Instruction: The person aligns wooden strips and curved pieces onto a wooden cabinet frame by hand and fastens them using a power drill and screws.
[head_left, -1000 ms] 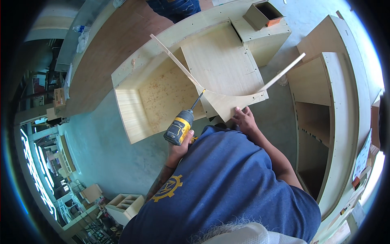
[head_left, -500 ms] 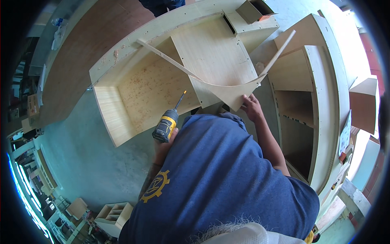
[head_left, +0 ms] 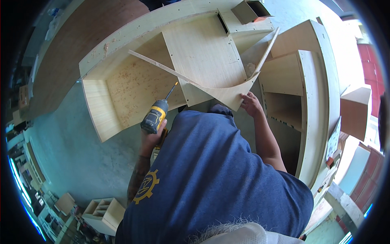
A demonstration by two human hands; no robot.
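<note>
My left hand [head_left: 151, 139] is wrapped round the grip of a yellow-and-black cordless drill [head_left: 156, 115], whose long thin bit points up and away toward the open wooden cabinet [head_left: 94, 90]. A thin piece of plywood [head_left: 230, 96] with a concave curved edge is pinched at its near corner by my right hand [head_left: 252, 105]. From it, a slender wooden arm [head_left: 159, 66] stretches to the far left and a second arm [head_left: 269, 49] to the far right. The curved piece lies in front of the cabinet's pale middle panel [head_left: 199, 51]. The drill's bit touches nothing.
Wood shavings [head_left: 132, 87] litter the cabinet's left compartment. A small open box [head_left: 245, 13] sits on its far right end. Close on my right stands a tall shelf unit [head_left: 321, 105]. A small compartmented wooden box [head_left: 105, 213] rests at lower left. Part of another person shows at top.
The view has swung slightly, shifting the whole scene left. My left hand and the drill have moved a little away from my body. Both hands keep their grips.
</note>
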